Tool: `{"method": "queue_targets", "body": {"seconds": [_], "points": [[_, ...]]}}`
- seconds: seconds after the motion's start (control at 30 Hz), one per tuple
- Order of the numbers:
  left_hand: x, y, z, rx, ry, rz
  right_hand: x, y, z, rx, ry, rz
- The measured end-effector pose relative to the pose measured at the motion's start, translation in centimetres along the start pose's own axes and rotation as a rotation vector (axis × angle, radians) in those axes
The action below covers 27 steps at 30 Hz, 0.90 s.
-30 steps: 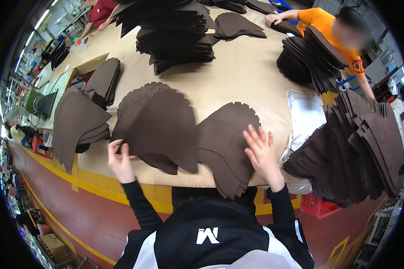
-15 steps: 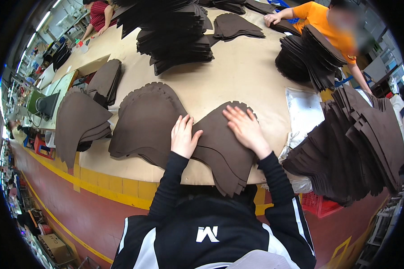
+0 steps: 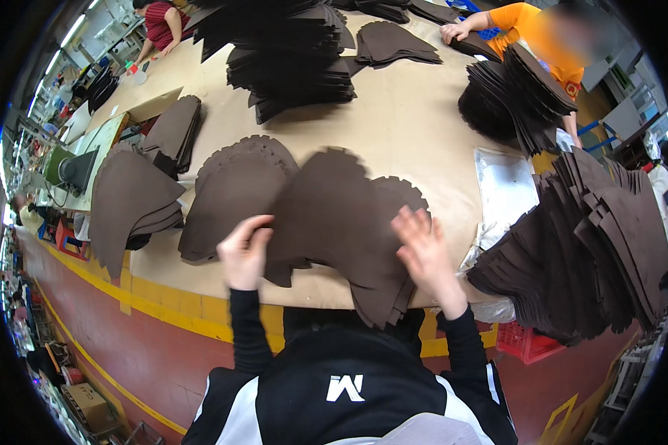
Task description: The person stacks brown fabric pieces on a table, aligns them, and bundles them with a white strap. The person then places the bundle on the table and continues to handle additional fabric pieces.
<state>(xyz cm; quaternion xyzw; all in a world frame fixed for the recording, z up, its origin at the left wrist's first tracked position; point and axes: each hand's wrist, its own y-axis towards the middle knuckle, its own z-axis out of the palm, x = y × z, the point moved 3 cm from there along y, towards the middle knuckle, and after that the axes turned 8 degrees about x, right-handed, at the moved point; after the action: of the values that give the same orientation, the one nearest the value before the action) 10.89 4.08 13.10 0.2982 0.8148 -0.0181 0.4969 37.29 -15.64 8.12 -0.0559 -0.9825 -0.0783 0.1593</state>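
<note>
My left hand [image 3: 245, 252] pinches the left edge of a dark brown cut piece [image 3: 323, 215], sheet-like and curved, with a notched rounded top. This piece is blurred and lies across two stacks of similar pieces. Partly covered on its left is one stack [image 3: 230, 178]; the other stack [image 3: 399, 194] shows at its right, with long tails hanging over the table's near edge. Over that right stack my right hand [image 3: 423, 256] is open, fingers spread, holding nothing. Whether its palm touches the stack I cannot tell.
Tall dark stacks [image 3: 293, 67] stand at the back of the table [image 3: 423, 111]. More piles [image 3: 586, 245] fill the right side, beside a clear plastic sheet [image 3: 505, 182]. Another pile [image 3: 133, 193] sits at left. A co-worker in orange [image 3: 531, 33] reaches in at far right.
A brown piece has come off the right stack and moved left in my left hand. My left hand has shifted left and nearer me; my right has lowered slightly with fingers spread.
</note>
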Motion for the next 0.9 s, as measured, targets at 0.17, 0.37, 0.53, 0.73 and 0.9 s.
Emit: {"method": "queue_targets", "body": {"seconds": [0.17, 0.37, 0.53, 0.73, 0.9], "points": [[5.9, -0.3, -9.6, -0.391, 0.474, -0.045, 5.4, -1.2, 1.8, 0.249, 0.0, -0.247], [2.3, 0.2, -1.2, -0.084, 0.09, -0.05, 7.9, 2.3, 5.1, 0.183, 0.006, -0.291], [3.0, -0.2, 7.9, 0.223, 0.21, 0.129, 4.6, 4.4, 4.5, 0.126, -0.051, -0.131], [5.0, -0.7, 9.9, 0.278, 0.489, 0.13, -3.9, 4.8, 2.9, 0.114, -0.081, 0.239], [3.5, -0.2, 8.8, 0.262, 0.311, 0.167, -6.4, 2.2, 1.6, -0.026, -0.141, 0.39]]}}
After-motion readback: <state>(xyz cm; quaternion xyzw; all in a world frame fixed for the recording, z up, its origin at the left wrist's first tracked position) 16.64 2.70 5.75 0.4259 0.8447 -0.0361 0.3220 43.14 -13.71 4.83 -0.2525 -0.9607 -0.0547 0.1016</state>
